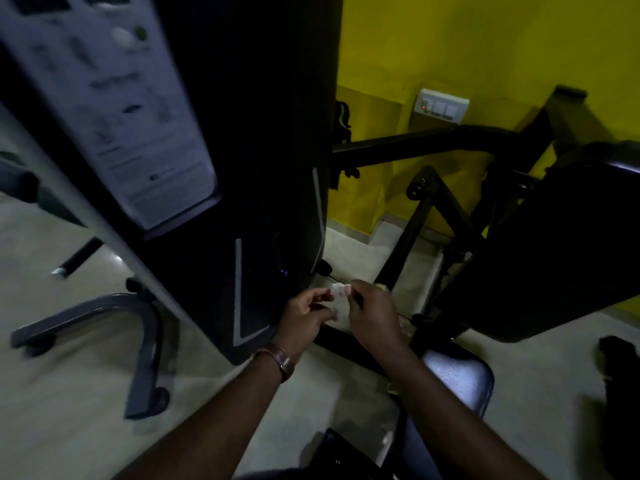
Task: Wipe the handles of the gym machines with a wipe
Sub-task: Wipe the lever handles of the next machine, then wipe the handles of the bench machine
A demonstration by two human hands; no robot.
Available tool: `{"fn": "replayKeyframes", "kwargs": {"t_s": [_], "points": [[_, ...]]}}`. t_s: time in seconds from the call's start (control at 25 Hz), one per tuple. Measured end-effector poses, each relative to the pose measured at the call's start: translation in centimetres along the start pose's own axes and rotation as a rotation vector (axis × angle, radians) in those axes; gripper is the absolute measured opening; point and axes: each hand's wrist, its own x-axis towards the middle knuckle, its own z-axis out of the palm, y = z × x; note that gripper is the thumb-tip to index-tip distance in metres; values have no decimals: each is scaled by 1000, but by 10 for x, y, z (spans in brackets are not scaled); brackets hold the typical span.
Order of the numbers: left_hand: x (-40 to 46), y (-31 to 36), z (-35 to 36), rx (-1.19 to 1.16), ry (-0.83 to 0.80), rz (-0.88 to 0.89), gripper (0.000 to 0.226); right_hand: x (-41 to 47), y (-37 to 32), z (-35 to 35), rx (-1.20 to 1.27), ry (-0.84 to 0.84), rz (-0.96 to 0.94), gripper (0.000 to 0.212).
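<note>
A small white wipe (pixel 338 301) is held low in front of me between both hands. My left hand (pixel 304 318), with a brown watch strap on its wrist, pinches the wipe's left edge. My right hand (pixel 372 315) pinches its right side with curled fingers. Both hands are just right of the tall black weight-stack cover (pixel 256 168) of a gym machine. A black machine arm (pixel 426 143) runs rightward from that cover at mid height. No handle is touched by the wipe.
A white instruction placard (pixel 114 109) is on the machine's cover. A grey curved base leg (pixel 138 327) lies on the pale floor at left. A black padded bench (pixel 550 258) and frame stand at right before the yellow wall (pixel 485 46). A padded seat (pixel 457 375) is below my right arm.
</note>
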Motion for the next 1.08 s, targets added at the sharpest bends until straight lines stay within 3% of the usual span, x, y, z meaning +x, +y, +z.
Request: {"fn": "replayKeyframes", "kwargs": {"t_s": [0.12, 0.32, 0.52, 0.8, 1.08], "points": [[-29, 7, -59, -109, -11, 68, 33, -14, -49, 34, 402, -106, 175, 8], [-117, 8, -181, -325, 195, 57, 19, -50, -137, 122, 539, -336, 182, 25], [-199, -3, -299, -302, 404, 102, 14, -91, -235, 209, 676, -385, 189, 24], [-250, -13, -414, -270, 602, 92, 18, -103, -300, 293, 562, -378, 155, 21], [-185, -25, -512, -181, 608, 61, 14, -34, -313, 394, 436, -349, 156, 12]]}}
